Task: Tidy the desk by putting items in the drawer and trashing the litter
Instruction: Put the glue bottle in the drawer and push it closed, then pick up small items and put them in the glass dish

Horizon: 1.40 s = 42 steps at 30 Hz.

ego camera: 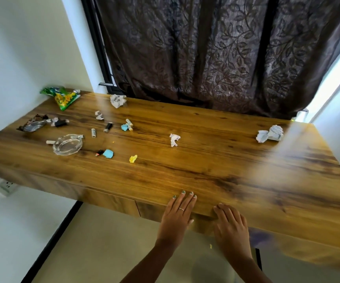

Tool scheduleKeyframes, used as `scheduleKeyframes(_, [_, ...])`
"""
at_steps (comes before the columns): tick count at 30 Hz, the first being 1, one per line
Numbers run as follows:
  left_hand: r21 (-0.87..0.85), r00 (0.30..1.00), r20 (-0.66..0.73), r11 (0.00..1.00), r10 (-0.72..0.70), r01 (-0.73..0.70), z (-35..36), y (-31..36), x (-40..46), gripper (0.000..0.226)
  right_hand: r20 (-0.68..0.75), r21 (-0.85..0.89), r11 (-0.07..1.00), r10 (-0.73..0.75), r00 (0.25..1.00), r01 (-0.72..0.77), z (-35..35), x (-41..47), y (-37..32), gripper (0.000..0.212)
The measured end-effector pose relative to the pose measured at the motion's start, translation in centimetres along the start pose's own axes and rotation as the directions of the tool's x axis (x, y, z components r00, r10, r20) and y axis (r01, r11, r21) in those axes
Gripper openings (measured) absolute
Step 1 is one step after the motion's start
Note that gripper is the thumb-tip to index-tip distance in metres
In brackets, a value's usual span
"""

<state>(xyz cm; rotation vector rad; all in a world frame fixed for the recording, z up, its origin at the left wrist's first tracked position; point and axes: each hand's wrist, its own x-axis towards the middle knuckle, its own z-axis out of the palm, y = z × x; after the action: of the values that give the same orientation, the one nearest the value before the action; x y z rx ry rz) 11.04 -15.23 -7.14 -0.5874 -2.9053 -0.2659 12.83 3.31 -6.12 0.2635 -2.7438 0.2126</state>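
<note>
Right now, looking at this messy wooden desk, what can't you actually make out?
- Head view: the wooden desk has its right front corner smeared by glare and blur.
- The drawer front sits under the desktop edge; its inside is hidden.
- The small black items are too small to identify.
- No trash bin shows in frame.
- The left hand and right hand cover the desk's edge.

A long wooden desk with a dark-streaked grain fills the room's corner. Behind the desk hangs a brown leaf-patterned curtain; daylight glares past its right edge. Left of the desk stands a pale wall with a socket below; beneath lies a beige floor
</note>
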Motion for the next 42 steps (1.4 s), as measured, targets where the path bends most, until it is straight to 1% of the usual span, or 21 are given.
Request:
scheduleKeyframes(2, [-0.023,1.000,-0.007,0.999,-0.026,0.025,-0.4,0.4,-0.1,0.083,0.033,0.015,1.000,-0.006,0.999,0.005,-0.2,0.0,0.2,0.046])
scheduleKeyframes(4, [-0.058,0.998,-0.009,0.997,-0.056,0.055,-0.6,0.8,-0.4,0.081,0.034,0.027,1.000,-0.002,0.999,0.001,-0.3,0.1,0.1,0.040])
scheduleKeyframes(5, [-0.072,0.997,-0.004,0.995,-0.074,0.074,-0.6,1.0,-0.7,0.081,0.030,0.048,0.999,-0.012,0.999,0.011,-0.3,0.1,0.1,0.041])
scheduleKeyframes(9, [-0.076,0.993,0.009,0.990,-0.114,0.114,-0.4,1.1,-2.0,0.077,0.030,0.099,0.992,-0.080,0.996,0.076,-0.1,0.3,-0.1,0.071])
scheduleKeyframes(11, [-0.056,0.989,0.025,0.987,-0.147,0.149,-0.3,1.3,-2.3,0.078,0.040,0.082,0.988,-0.133,0.990,0.129,0.3,0.6,-0.4,0.079])
scheduleKeyframes(14, [-0.035,0.985,0.027,0.985,-0.169,0.170,-0.7,1.9,-2.3,0.082,0.038,0.071,0.976,-0.209,0.977,0.206,0.6,1.3,-1.6,0.081])
scheduleKeyframes(16, [-0.028,0.986,0.047,0.987,-0.158,0.160,-1.2,1.8,-2.3,0.077,0.048,0.107,0.963,-0.254,0.966,0.248,0.8,1.8,-2.9,0.076])
scheduleKeyframes(18, [-0.020,0.986,0.047,0.986,-0.162,0.163,-1.8,0.9,-2.3,0.068,0.013,0.162,0.949,-0.278,0.961,0.272,1.2,2.4,-4.2,0.065])
scheduleKeyframes(21, [-0.063,0.986,-0.006,0.985,-0.164,0.164,-1.7,-2.0,-2.6,0.054,-0.038,0.215,0.935,-0.280,0.959,0.281,1.9,3.9,-6.3,0.065])
scheduleKeyframes(23, [-0.067,0.986,-0.016,0.984,-0.165,0.164,-1.9,-4.6,-2.9,0.048,-0.028,0.217,0.937,-0.273,0.962,0.273,2.7,5.0,-8.3,0.063])
scheduleKeyframes(24, [-0.067,0.986,-0.025,0.984,-0.165,0.163,-2.1,-5.9,-3.1,0.045,-0.003,0.209,0.941,-0.271,0.963,0.265,2.7,5.4,-9.4,0.056])
scheduleKeyframes(25, [-0.074,0.985,-0.030,0.984,-0.167,0.164,-2.4,-7.3,-3.4,0.045,0.033,0.205,0.945,-0.267,0.963,0.255,2.9,6.0,-10.8,0.048])
scheduleKeyframes(28, [-0.103,0.980,-0.032,0.976,-0.196,0.192,-3.6,-11.7,-4.2,0.048,0.200,0.250,0.942,-0.278,0.940,0.225,3.3,7.7,-15.2,0.045])
scheduleKeyframes(29, [-0.117,0.978,-0.043,0.973,-0.205,0.199,-4.0,-13.0,-4.5,0.048,0.221,0.271,0.937,-0.282,0.934,0.219,3.4,8.1,-16.4,0.043])
scheduleKeyframes(30, [-0.134,0.976,-0.056,0.971,-0.209,0.200,-4.4,-14.4,-4.9,0.047,0.230,0.290,0.933,-0.283,0.931,0.212,3.7,8.5,-17.9,0.042])
scheduleKeyframes(33, [-0.229,0.982,-0.089,0.963,-0.169,0.145,-5.3,-18.4,-5.9,0.045,0.179,0.351,0.912,-0.289,0.940,0.213,4.6,9.9,-22.1,0.034])
scheduleKeyframes(36, [-0.321,0.987,-0.079,0.941,-0.141,0.109,-6.5,-21.6,-6.6,0.048,0.177,0.393,0.900,-0.276,0.945,0.190,5.2,10.8,-25.9,0.024])
scheduleKeyframes(38, [-0.351,0.984,-0.090,0.930,-0.152,0.111,-7.3,-23.5,-6.9,0.049,0.206,0.438,0.889,-0.243,0.948,0.133,5.4,11.4,-27.8,0.023])
scheduleKeyframes(40, [-0.369,0.979,-0.121,0.923,-0.164,0.109,-7.9,-24.7,-7.3,0.047,0.207,0.468,0.877,-0.231,0.951,0.111,5.6,11.8,-29.1,0.024])
scheduleKeyframes(42, [-0.428,0.980,-0.093,0.896,-0.176,0.120,-8.6,-26.2,-7.6,0.045,0.204,0.503,0.860,-0.217,0.955,0.088,5.9,12.1,-30.0,0.024])
